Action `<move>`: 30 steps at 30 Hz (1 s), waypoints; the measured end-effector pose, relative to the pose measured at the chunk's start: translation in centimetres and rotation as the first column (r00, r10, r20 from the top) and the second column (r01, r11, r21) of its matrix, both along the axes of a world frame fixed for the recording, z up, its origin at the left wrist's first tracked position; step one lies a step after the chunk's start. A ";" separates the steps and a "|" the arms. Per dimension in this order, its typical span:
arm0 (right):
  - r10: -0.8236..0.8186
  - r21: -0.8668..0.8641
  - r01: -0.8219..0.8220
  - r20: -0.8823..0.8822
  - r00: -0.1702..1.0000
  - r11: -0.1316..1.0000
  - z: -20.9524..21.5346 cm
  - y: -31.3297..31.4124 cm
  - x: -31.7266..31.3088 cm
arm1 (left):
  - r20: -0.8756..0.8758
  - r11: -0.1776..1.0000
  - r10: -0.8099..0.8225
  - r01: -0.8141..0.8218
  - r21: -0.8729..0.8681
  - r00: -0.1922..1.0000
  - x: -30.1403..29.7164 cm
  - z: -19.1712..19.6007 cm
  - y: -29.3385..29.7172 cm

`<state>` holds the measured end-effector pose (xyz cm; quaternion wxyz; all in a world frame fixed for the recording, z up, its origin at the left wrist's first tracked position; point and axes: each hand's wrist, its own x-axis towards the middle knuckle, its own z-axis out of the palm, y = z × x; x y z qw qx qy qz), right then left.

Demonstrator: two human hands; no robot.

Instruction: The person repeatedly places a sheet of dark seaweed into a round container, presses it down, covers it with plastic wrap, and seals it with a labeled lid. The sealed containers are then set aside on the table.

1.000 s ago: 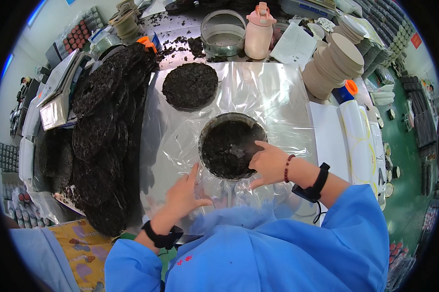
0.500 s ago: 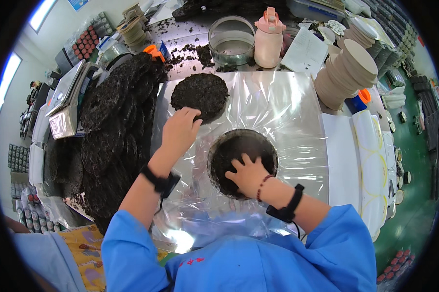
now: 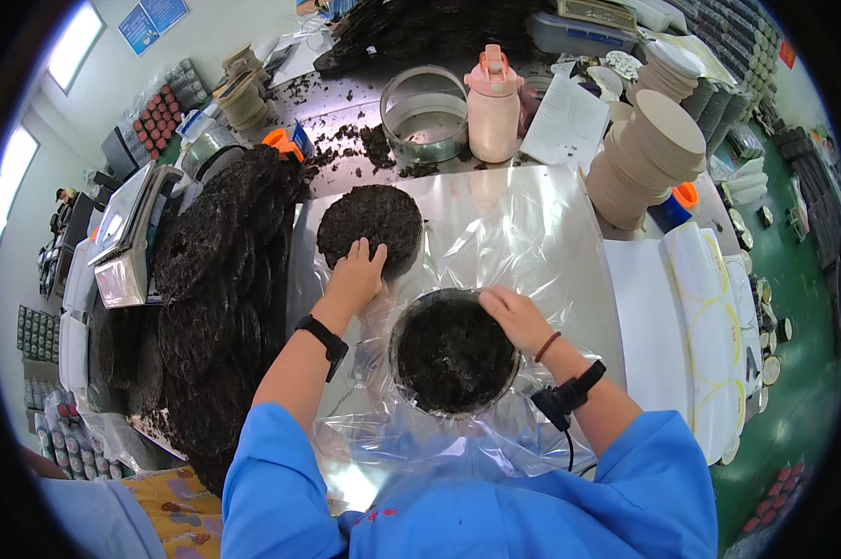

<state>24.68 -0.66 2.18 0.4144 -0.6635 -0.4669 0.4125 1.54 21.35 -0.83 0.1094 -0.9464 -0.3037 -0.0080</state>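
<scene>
**Head view: two dark tea cakes on clear film, one hand on each**

Head camera looks down over blue sleeves, with a black band on each wrist and a thin red cord on the right one. Nearest the body, crinkled clear plastic film spreads glossy over the steel table and bunches in folds at its near edge. On it sits a round metal ring mould packed with dark, crumbly pressed tea, its surface rough and matte. The right hand lies on the mould's far right rim, fingers curled over the edge and onto the tea, pressing rather than lifting.

Just beyond, the left hand rests palm down, fingers spread and unclenched, on the near edge of a loose tea cake, a thick, coarse, nearly black disc lying flat on the film, a little apart from the mould.

To the left, a tall heap of similar dark cakes leans in overlapping layers beside a digital scale. Farther back stand an empty steel ring among scattered tea crumbs, a pink lidded bottle, and a stack of pale round paper discs at the right.
</scene>
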 end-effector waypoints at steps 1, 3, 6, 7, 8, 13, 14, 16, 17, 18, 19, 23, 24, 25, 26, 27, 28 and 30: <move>0.002 0.025 -0.002 0.024 1.000 1.000 -0.1 0.1 0.1 | 0.062 0.998 -0.005 0.008 -0.063 0.998 -0.1 0.3 0.2; 0.000 0.076 -0.006 0.072 0.997 0.997 0.0 0.1 0.1 | 0.182 0.982 -0.006 0.040 -0.186 0.983 -0.5 1.0 0.8; 0.012 0.068 -0.020 0.110 0.994 0.997 0.2 0.2 0.1 | 0.108 0.997 -0.070 0.075 -0.037 0.992 -0.7 0.0 0.8; 0.019 0.080 -0.030 0.132 0.991 0.996 0.2 0.4 0.0 | 0.068 0.998 -0.039 0.042 -0.038 0.997 -0.5 0.3 0.6; 0.027 0.090 -0.041 0.155 0.988 0.995 0.2 0.5 -0.3 | 0.028 0.999 -0.006 0.007 -0.037 1.000 -0.2 0.4 0.2; -0.067 0.263 -0.009 0.278 0.958 0.965 0.4 0.1 0.3 | 0.093 0.993 0.032 -0.043 0.111 0.995 0.6 -1.0 1.3; -0.062 0.297 -0.039 0.324 0.944 0.954 0.4 0.4 0.9 | 0.357 0.942 -0.082 -0.044 0.331 0.930 -0.5 -2.1 3.7; -0.131 0.326 0.044 0.249 0.959 0.944 2.2 0.2 2.5 | 0.725 0.984 0.168 -0.157 -0.083 0.668 0.4 6.2 1.2; -0.135 0.339 0.060 0.200 0.970 0.939 3.5 0.6 2.6 | 0.831 0.986 0.150 -0.141 -0.088 0.536 -0.8 8.5 1.1; -0.172 0.376 0.102 0.156 0.973 0.921 4.6 1.1 2.7 | 0.867 0.983 0.179 -0.113 -0.142 0.465 -1.4 10.8 0.6; -0.209 0.414 0.146 0.111 0.971 0.899 5.8 1.7 2.9 | 0.921 0.979 0.206 -0.060 -0.197 0.331 -1.3 13.4 -1.1; -0.134 0.496 0.331 -0.391 0.911 0.803 11.4 4.4 2.5 | 0.810 0.681 0.582 0.588 -0.436 -0.074 0.3 16.7 -7.5; -0.073 0.546 0.324 -0.431 0.900 0.772 12.3 4.9 2.3 | 0.749 0.594 0.660 0.649 -0.476 -0.054 0.6 17.4 -9.6; -0.013 0.586 0.318 -0.464 0.886 0.745 12.8 5.1 2.2 | 0.694 0.492 0.720 0.702 -0.515 0.004 0.5 17.2 -11.1; 0.005 0.587 0.243 -0.389 0.921 0.772 13.4 5.1 2.3 | 0.604 0.407 0.795 0.777 -0.480 -0.044 0.7 17.4 -12.4; 0.001 0.567 0.180 -0.305 0.952 0.804 14.0 4.8 2.2 | 0.499 0.334 0.862 0.839 -0.430 -0.087 0.2 17.5 -13.8; -0.002 0.534 0.124 -0.222 0.975 0.836 14.3 4.3 2.3 | 0.476 0.332 0.874 0.833 -0.442 -0.095 -0.2 17.2 -14.4; 0.034 0.429 0.039 -0.161 0.986 0.902 15.4 2.9 2.0 | 0.433 0.322 0.895 0.827 -0.461 -0.107 -0.4 16.7 -14.8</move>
